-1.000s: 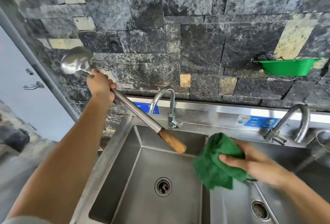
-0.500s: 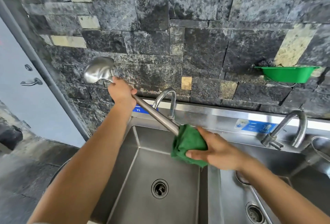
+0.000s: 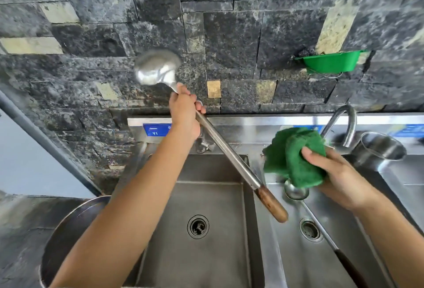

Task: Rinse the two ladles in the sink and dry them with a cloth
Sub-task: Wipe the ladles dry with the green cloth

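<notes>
I'm looking down over a stainless steel double sink (image 3: pixel 261 230) set against a dark stone-tiled wall (image 3: pixel 241 42). My left hand (image 3: pixel 184 108) has its fingers wrapped round the shaft of a long steel ladle with a brown wooden grip (image 3: pixel 229 150), taking it right below the bowl. That ladle is up in the air and tilted. The bowl sits high at eleven o'clock in front of the wall, and the shaft slants down towards five o'clock. The wooden end hangs over the divider between the two basins.

Over at three o'clock, my right hand (image 3: pixel 339 177) clutches a bunched green cloth (image 3: pixel 296 154), fingers curled over its front. The cloth is well apart from the raised ladle's shaft, held above the back of the right basin.

Down in that right basin lies a second steel ladle with a dark handle (image 3: pixel 296 192). Its bowl is just under the cloth, possibly brushing it, though the view is too tight to be sure. Its handle runs off towards five o'clock, past the drain (image 3: pixel 309 230).

Behind the cloth, a curved steel tap (image 3: pixel 344 122) arches at two o'clock, with a round steel cup (image 3: pixel 380 150) just beside it. A green plastic bowl (image 3: pixel 330 62) sits on the wall at one o'clock, and the rim of a large steel pot (image 3: pixel 68 230) shows at eight o'clock.
</notes>
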Demonstrator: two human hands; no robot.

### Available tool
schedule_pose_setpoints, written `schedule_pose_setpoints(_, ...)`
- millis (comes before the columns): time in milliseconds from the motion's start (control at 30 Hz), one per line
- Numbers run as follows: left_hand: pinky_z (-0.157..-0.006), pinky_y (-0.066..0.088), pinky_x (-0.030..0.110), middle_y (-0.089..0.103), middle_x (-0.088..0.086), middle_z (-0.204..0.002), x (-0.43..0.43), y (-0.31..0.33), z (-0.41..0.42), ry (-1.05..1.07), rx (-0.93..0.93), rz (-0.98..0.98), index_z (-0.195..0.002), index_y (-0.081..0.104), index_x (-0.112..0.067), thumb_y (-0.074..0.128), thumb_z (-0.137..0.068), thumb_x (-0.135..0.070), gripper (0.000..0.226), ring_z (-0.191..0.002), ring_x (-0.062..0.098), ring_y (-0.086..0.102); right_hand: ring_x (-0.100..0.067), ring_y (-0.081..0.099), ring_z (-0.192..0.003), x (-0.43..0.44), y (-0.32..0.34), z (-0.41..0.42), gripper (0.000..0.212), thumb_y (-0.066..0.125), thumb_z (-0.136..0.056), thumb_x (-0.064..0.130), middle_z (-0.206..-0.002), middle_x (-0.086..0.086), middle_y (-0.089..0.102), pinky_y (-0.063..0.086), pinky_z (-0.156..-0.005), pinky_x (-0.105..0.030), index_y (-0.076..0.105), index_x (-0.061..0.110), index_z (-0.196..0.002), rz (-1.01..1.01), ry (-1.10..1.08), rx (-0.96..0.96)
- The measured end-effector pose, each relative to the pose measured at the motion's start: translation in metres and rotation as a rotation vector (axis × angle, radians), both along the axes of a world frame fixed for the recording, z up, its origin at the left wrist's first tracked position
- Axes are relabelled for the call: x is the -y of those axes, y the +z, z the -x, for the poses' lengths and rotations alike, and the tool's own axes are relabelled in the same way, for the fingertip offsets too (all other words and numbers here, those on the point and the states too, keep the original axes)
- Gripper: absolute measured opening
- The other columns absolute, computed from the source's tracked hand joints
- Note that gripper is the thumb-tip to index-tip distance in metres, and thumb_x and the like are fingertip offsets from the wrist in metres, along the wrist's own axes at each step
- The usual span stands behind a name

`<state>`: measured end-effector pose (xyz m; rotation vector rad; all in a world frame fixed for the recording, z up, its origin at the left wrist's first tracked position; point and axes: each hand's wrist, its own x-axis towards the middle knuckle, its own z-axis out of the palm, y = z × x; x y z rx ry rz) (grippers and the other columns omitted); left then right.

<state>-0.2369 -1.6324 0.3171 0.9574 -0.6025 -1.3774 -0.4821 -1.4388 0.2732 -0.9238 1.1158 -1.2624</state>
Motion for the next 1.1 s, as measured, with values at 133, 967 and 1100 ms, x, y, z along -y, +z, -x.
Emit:
schedule_pose_setpoints(133, -0.04, 0.029, 0.022, 0.031, -0.005, -0.053, -0.029, -0.012, 0.061, -0.234, -0.173, -0.065, -0.071, 0.041, -0.019, 0.038, -0.102, -0.043, 0.04, -0.036, 0.012, 0.025, -0.018, 0.076, -0.085, 0.007, 0.003, -0.024, 0.024, 0.068, -0.082, 0.017, -0.099, -0.012, 0.078, 0.062, -0.071, -0.025, 0.074, 0.005, -0.101, -0.144, 0.14, -0.046)
schedule_pose_setpoints(967, -0.054, 0.058, 0.03, 0.071, 0.014, -0.079, -0.147, -0.28, 0.283, -0.677, 0.667, -0.63, -0.083, 0.064, -0.005, 0.068, -0.086, -0.002, 0.006, -0.062, 0.021, 0.07, -0.025, 0.078, -0.084, -0.079, -0.226, 0.157, 0.034, 0.087, -0.067, 0.029, -0.085, -0.008, 0.08, 0.063, -0.084, -0.046, 0.077, 0.005, -0.09, -0.622, 0.024, -0.287)
schedule_pose_setpoints(1100, -0.056, 0.059, 0.032, 0.069, 0.016, -0.081, -0.136, -0.315, 0.292, -0.638, 0.695, -0.674, -0.082, 0.063, -0.004, 0.069, -0.086, -0.002, 0.007, -0.068, 0.026, 0.068, -0.019, 0.077, -0.08, -0.066, -0.262, 0.155, 0.019, 0.084, -0.079, 0.018, -0.085, -0.006, 0.079, 0.063, -0.074, -0.033, 0.075, 0.007, -0.092, -0.692, 0.009, -0.275)
